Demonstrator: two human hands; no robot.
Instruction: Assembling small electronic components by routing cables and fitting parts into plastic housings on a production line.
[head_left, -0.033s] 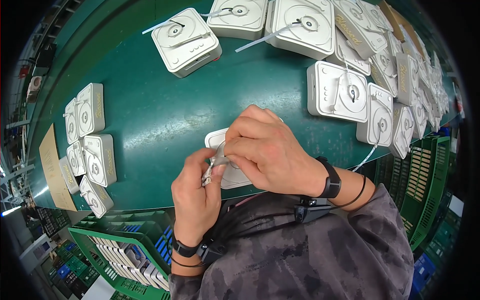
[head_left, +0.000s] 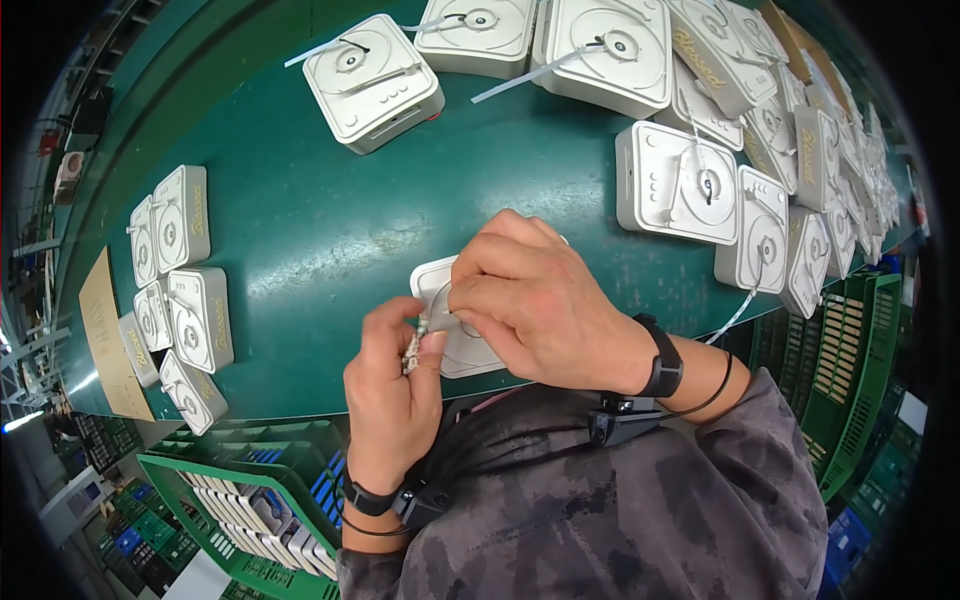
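Observation:
A white turntable-shaped box point(head_left: 470, 362) lies on the green table in front of me, mostly hidden under my hands. My left hand point(head_left: 392, 385) is closed at the box's left side, thumb and fingers pinching a small crumpled whitish strip point(head_left: 411, 352). Over the box, my right hand point(head_left: 540, 305) is closed, its thumb and fingertips pinched together just right of the left fingertips. Whatever the right fingertips hold is hidden or too small to name.
More white turntable boxes point(head_left: 372, 85) stand at the far side, some with pale straps. Many crowd the right point(head_left: 678, 185), and a small group sits at left point(head_left: 198, 320) beside a cardboard sheet point(head_left: 112, 340). Green crates point(head_left: 235, 510) stand below the table's near edge.
The whitish strip at my left fingertips looks narrower and more gathered than before. Both hands stay in nearly the same place.

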